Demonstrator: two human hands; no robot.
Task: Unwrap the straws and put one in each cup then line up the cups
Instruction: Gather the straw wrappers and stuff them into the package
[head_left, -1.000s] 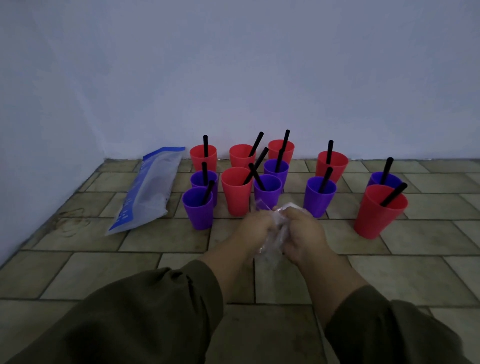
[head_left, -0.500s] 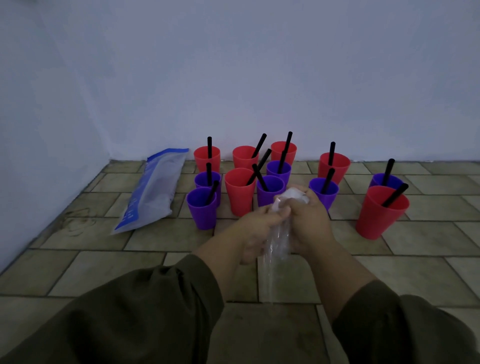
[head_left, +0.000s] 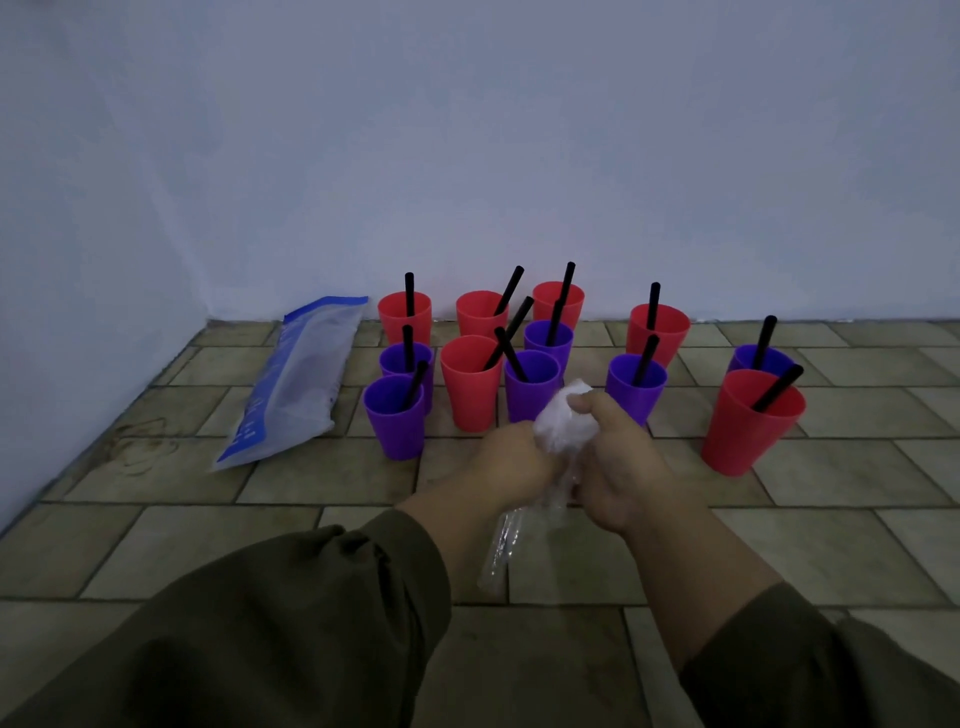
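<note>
Both hands, left hand (head_left: 511, 462) and right hand (head_left: 621, 467), grip the crumpled clear wrappers (head_left: 561, 421) between them

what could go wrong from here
1. The left hand and right hand bunch the wrapper just in front of a purple cup; a wide motion might knock it over.
2. The wrapper's tail hangs loose below the hands and could slip to the floor.
3. The red cup and its neighbours stand packed close, its straw leaning; sliding them into a line may tip one.
</note>
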